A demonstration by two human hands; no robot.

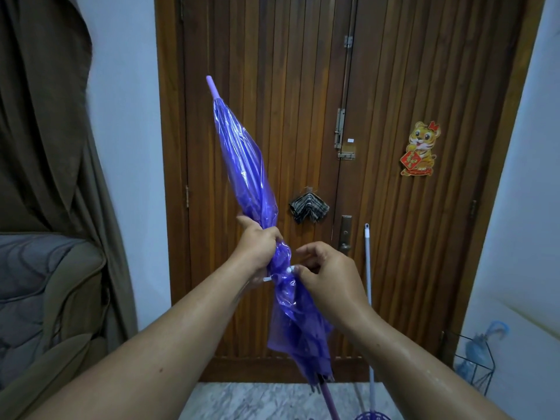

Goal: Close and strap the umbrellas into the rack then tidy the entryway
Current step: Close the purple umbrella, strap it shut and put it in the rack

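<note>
Holding the closed purple umbrella (242, 165) upright before us, we see its tip pointing up and away from our hands and its shaft running down between our forearms toward the floor. Our left hand (257, 247) grips the gathered canopy around its middle, fingers curled round the folds. Our right hand (330, 277) sits just below and beside the left, its fingertips (298, 269) pinching at the small white strap fastener (289, 270) on the canopy; the two hands are close together, both on the umbrella. Below the right hand the loose canopy edge hangs in crumpled folds.

Beyond the hands stands a wooden door (394, 86). Just past the right hand, a small checked cloth (308, 207) hangs on the door. Farther to the right of that hand, a tiger sticker (419, 148) is stuck to the door, and a pale mop handle (368, 277) leans against it. Low at the right, a wire rack (475, 368) holds a light blue umbrella (481, 347). To the left of the left hand hang a brown curtain (45, 116) and a grey cushion (27, 283).
</note>
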